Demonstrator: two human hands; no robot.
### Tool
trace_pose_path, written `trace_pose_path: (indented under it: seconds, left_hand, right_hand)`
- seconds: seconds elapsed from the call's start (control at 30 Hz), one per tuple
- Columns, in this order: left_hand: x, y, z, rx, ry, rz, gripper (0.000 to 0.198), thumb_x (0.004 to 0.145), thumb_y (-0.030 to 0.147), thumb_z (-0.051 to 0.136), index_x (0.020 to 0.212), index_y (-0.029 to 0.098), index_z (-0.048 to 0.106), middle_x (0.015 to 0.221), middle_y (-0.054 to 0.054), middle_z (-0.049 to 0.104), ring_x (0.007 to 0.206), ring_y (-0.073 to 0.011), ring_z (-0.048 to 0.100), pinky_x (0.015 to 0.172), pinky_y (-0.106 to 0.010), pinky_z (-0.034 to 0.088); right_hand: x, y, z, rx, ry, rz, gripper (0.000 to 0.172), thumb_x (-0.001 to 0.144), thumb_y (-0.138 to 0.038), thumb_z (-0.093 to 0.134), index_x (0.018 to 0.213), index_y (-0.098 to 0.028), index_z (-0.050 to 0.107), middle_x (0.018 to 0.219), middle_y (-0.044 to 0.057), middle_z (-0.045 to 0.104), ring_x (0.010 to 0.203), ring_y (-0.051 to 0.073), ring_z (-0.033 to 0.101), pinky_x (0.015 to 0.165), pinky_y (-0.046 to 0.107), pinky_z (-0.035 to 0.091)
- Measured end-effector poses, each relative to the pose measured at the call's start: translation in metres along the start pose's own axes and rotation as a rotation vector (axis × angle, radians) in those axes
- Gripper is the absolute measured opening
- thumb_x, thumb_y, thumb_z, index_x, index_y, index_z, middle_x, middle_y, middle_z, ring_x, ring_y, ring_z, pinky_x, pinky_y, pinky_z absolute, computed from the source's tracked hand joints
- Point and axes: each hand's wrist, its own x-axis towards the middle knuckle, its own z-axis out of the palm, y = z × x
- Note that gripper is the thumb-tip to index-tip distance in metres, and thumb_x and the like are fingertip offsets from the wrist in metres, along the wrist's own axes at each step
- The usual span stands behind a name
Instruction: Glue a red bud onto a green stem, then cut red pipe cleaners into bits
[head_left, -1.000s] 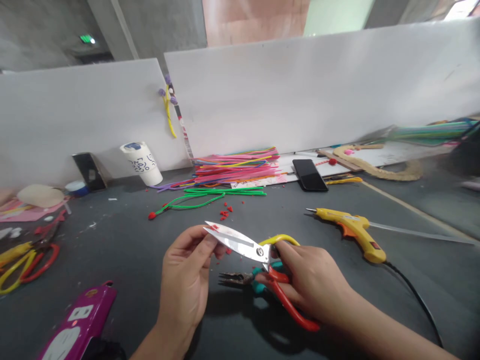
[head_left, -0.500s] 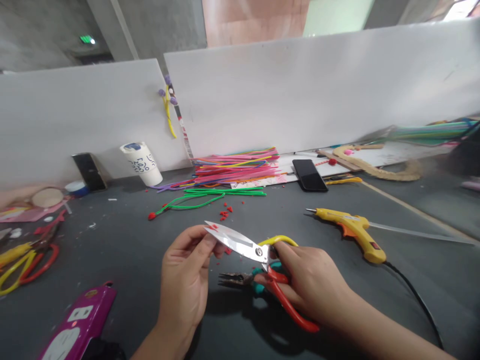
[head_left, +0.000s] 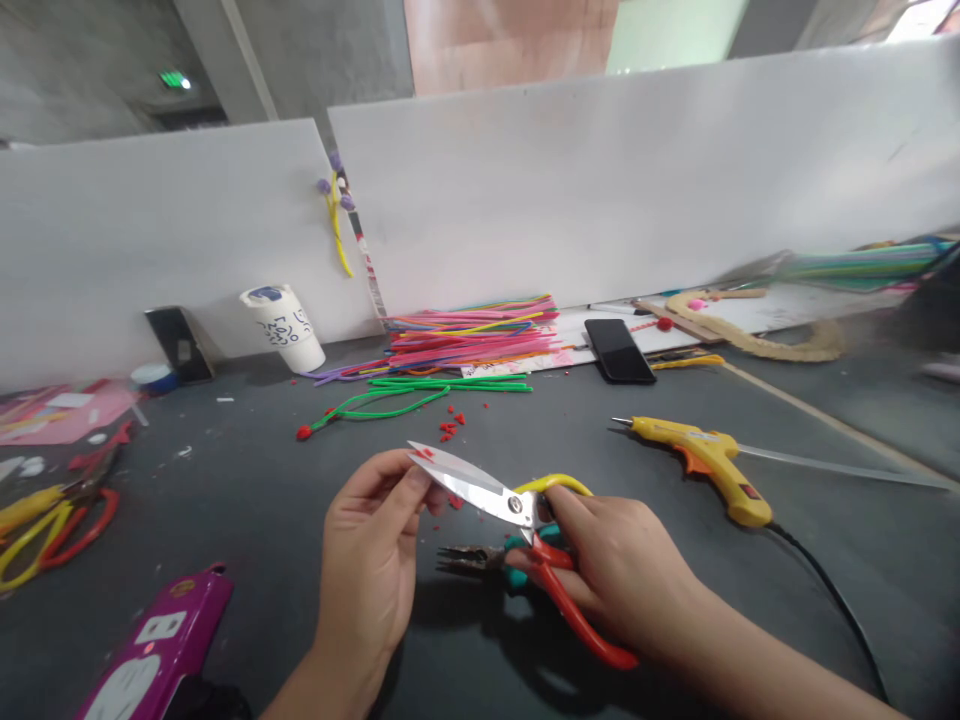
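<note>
Right hand [head_left: 619,550] clamped round handles of scissors [head_left: 515,506], blades reaching leftward. Left hand [head_left: 370,545]: thumb and fingers pinched together at blade tips, grip's contents hidden. Red scrap [head_left: 426,454] at tips.

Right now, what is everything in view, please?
Scissors: one, yellow-red handles, centre
Pliers: one, teal handles, near scissors
Scraps: many, red, centre
Stems: several, green, centre
Pipe cleaners: many, multicoloured, back
Phones: two, black, back
Cup: one, white, back left
Glue gun: one, yellow, right
Curved strip: one, tan, back right
Long object: one, magenta, front left
Tool handles: several, yellow and red, left
Panels: two, white, behind
Table: one, grey, below
Left hand: one, at scissors' tip
Right hand: one, holding scissors
</note>
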Motion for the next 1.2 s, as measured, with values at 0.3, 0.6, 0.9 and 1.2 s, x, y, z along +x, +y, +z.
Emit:
trace_pose_path:
  seconds: [0.3, 0.6, 0.9, 1.2]
  left_hand:
    - [0.001, -0.001, -0.001, 0.0, 0.006, -0.014, 0.006, 0.068, 0.015, 0.066, 0.071, 0.019, 0.068, 0.062, 0.001, 0.065, 0.055, -0.0076, 0.056, 0.053, -0.017, 0.046]
    - [0.0, 0.001, 0.001, -0.022, -0.015, -0.005, 0.007, 0.068, 0.014, 0.066, 0.07, 0.02, 0.069, 0.061, 0.002, 0.065, 0.054, -0.0062, 0.056, 0.054, -0.015, 0.047]
    - [0.001, 0.002, 0.001, 0.028, 0.015, -0.035, 0.005, 0.068, 0.012, 0.065, 0.07, 0.017, 0.067, 0.064, 0.001, 0.065, 0.054, -0.0062, 0.056, 0.052, -0.014, 0.046]
    - [0.013, -0.009, -0.008, 0.404, -0.107, -0.004, 0.004, 0.074, 0.021, 0.056, 0.072, 0.018, 0.057, 0.064, 0.003, 0.058, 0.059, -0.0095, 0.052, 0.058, -0.02, 0.042]
  right_hand:
    - [0.0, 0.002, 0.0, 0.004, -0.007, -0.009, 0.039, 0.084, -0.051, 0.034, 0.07, -0.017, 0.049, 0.054, 0.002, 0.058, 0.045, 0.016, 0.053, 0.044, 0.025, 0.022]
    - [0.001, 0.002, -0.001, -0.008, 0.0, -0.001, 0.04, 0.084, -0.051, 0.033, 0.067, -0.018, 0.048, 0.051, 0.001, 0.056, 0.043, 0.015, 0.052, 0.044, 0.025, 0.021]
    - [0.005, 0.0, -0.002, 0.159, -0.044, 0.124, 0.038, 0.079, -0.052, 0.041, 0.06, -0.02, 0.043, 0.047, -0.003, 0.047, 0.04, 0.011, 0.039, 0.042, 0.023, 0.02]
    - [0.015, 0.01, -0.008, 0.327, -0.026, 0.319, 0.041, 0.074, -0.055, 0.047, 0.055, -0.021, 0.036, 0.045, -0.006, 0.037, 0.042, 0.009, 0.029, 0.043, 0.021, 0.019]
